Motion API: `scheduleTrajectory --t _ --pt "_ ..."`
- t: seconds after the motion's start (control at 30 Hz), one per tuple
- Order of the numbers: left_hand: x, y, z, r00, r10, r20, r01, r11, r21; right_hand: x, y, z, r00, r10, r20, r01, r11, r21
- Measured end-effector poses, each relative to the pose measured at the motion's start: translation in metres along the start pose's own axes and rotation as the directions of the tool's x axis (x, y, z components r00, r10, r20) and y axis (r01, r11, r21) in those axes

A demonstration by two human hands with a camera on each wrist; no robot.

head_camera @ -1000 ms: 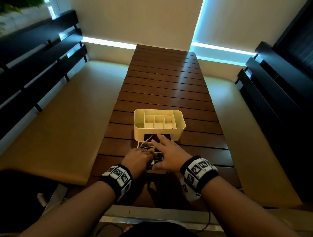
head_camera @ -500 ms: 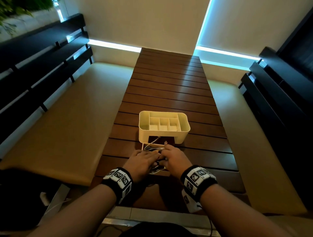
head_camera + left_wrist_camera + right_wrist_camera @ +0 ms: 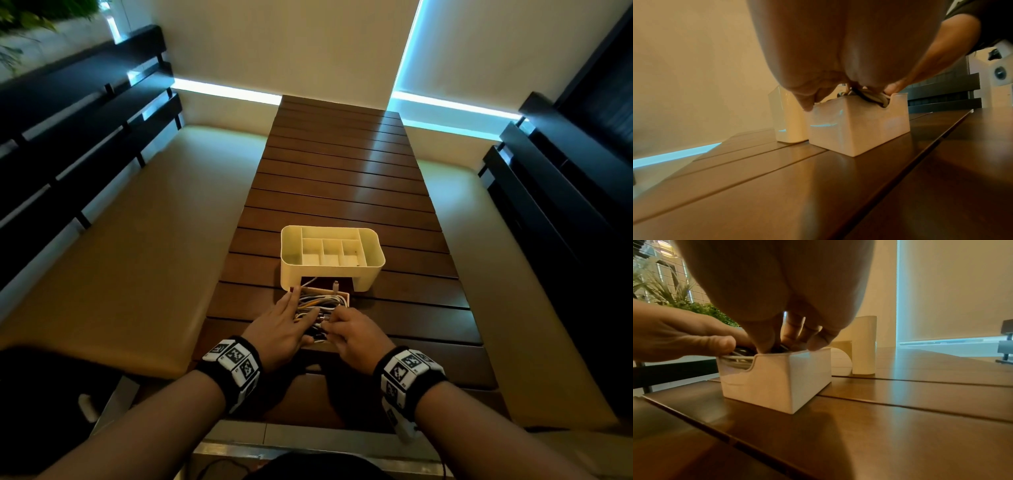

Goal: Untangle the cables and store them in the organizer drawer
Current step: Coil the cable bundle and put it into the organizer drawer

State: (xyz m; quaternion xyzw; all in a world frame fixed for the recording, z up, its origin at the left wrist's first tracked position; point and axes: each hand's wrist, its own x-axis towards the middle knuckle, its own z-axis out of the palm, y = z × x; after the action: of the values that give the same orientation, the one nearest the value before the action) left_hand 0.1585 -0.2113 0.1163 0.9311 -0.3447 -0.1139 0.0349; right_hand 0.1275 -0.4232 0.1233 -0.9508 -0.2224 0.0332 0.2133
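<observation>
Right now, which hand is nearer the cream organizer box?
Left. The left hand stretches its fingertips along the drawer almost to the organizer box; the right hand sits over the drawer's near end, farther back.

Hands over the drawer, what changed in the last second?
The right hand, reaching flat towards the organizer a second ago, pulled back and curled its fingers into the cables at the drawer's near end. The left hand, fingers curled before, spread flat over the cables, fingertips near the far left corner. Organizer and pulled-out drawer stayed put.
</observation>
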Motion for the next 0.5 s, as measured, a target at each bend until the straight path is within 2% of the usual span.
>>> scheduleTrajectory --t 0.17,0.37,0.5 --pt "0.007 0.003 -0.012 0.998 -0.021 0.061 0.023 0.999 -0.032 0.004 -0.004 -0.009 0.996 0.05 0.078 -0.048 0.999 -0.024" --pt "0.02 0.003 -0.02 0.989 -0.117 0.091 0.127 0.986 -0.105 -0.002 -0.007 -0.004 0.996 0.075 0.056 -0.071 0.995 -0.07" --pt "0.023 0.003 -0.022 0.992 -0.107 0.072 0.112 0.991 -0.07 -0.001 -0.009 -0.003 0.995 0.073 0.063 -0.067 0.994 -0.09"
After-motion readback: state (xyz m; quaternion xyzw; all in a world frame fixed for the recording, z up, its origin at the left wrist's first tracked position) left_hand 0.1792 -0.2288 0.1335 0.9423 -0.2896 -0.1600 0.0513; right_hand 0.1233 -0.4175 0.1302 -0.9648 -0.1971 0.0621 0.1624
